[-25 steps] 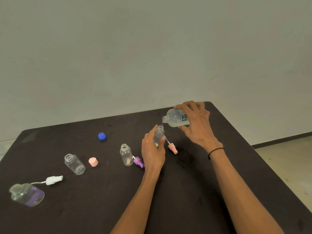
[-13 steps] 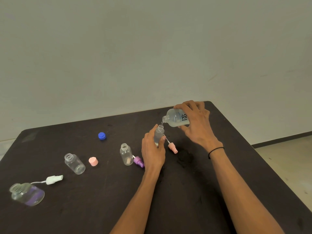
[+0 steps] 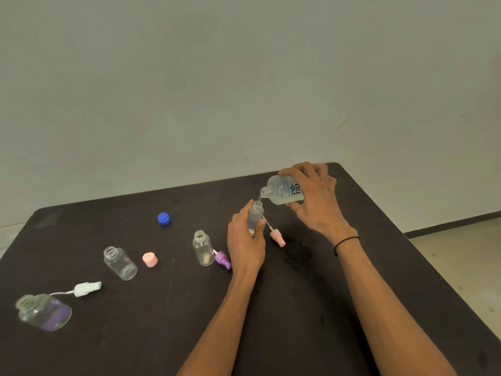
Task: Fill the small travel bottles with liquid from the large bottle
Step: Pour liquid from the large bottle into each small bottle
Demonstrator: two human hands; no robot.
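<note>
My right hand (image 3: 314, 202) grips the large clear bottle (image 3: 282, 190), tipped on its side with its neck pointing left and down. A thin stream runs from it into a small clear travel bottle (image 3: 255, 216) that my left hand (image 3: 245, 240) holds upright on the dark table (image 3: 298, 308). A second small bottle (image 3: 202, 248) stands open left of my left hand. Further left stand a wider small bottle (image 3: 120, 263) and, at the table's left edge, a bottle with a purple label (image 3: 43, 312).
Loose tops lie around: a pink sprayer (image 3: 277, 237) right of the held bottle, a purple sprayer (image 3: 222, 259) by my left wrist, a pink cap (image 3: 150, 259), a blue cap (image 3: 163, 219) and a white sprayer (image 3: 86, 289). A wall rises behind the table.
Almost nothing differs; both hands keep their hold and the large bottle stays tipped over the small one.
</note>
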